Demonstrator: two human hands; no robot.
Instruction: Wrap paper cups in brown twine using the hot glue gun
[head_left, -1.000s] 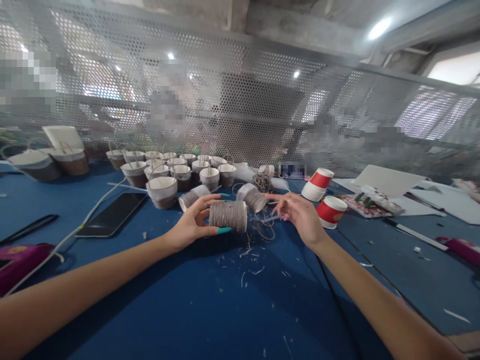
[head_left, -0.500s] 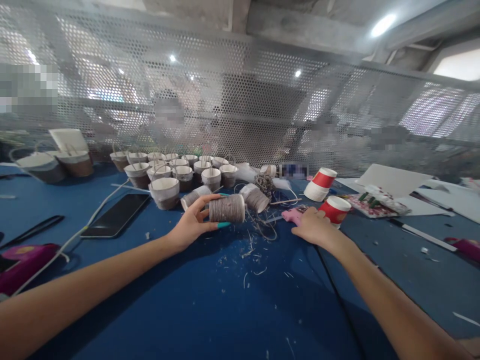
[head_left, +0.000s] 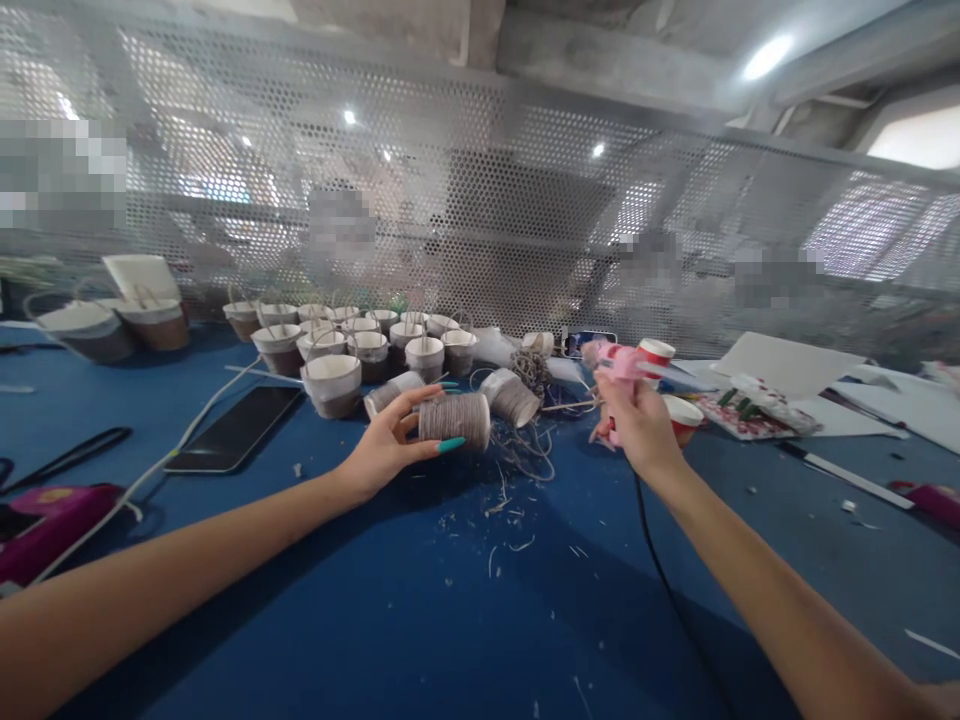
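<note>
My left hand (head_left: 384, 443) is closed around a paper cup wrapped in grey-brown twine (head_left: 454, 421), which lies on its side just above the blue tabletop. Thumb and fingers grip it from the left. In my right hand (head_left: 643, 428) is a pink hot glue gun (head_left: 619, 360), raised off the table, with a clear glue stick sticking out to the right. A black cord (head_left: 660, 565) trails from it toward me. Beyond my left hand, two more twine-wrapped cups lie tipped over, one of them at the right (head_left: 510, 397). Loose twine (head_left: 531, 452) is tangled beside it.
Several small cup baskets with handles (head_left: 330, 384) stand at the back left. A black phone (head_left: 234, 430) and a white cable lie left. Red-and-white paper cups (head_left: 684, 412), white sheets (head_left: 780, 362) and a marker-like stick are on the right. A perforated metal screen rises behind.
My right hand has lifted the glue gun from the table and turned it, so its glue stick now points right. My left hand holds the wrapped cup in nearly the same place.
</note>
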